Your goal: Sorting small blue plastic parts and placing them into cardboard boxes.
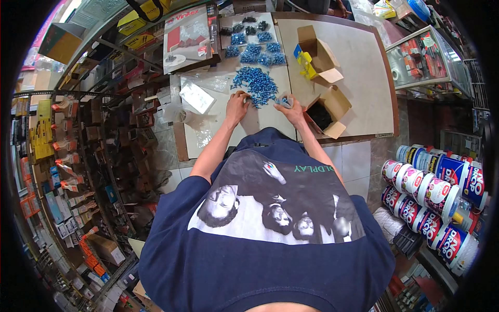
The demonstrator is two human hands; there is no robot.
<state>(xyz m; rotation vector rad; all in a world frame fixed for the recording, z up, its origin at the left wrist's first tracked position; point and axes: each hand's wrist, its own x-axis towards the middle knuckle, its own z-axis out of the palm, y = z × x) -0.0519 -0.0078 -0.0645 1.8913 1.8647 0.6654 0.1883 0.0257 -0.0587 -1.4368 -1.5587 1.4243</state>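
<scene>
A loose pile of blue screws lies on the pale tabletop in front of me. My left hand rests at the pile's lower left edge, fingers curled towards the screws; whether it pinches any is too small to tell. In my right hand, at the lower right of the pile, is a small clear plastic bag with some blue screws in it. Beyond the pile lie several filled bags of blue screws. Farther back are several bags of black pieces.
Right of my hands stand an open cardboard box with dark contents and another open box. To the left lie a white packet, clear plastic bags and a large printed box. Paint buckets and shelves flank me.
</scene>
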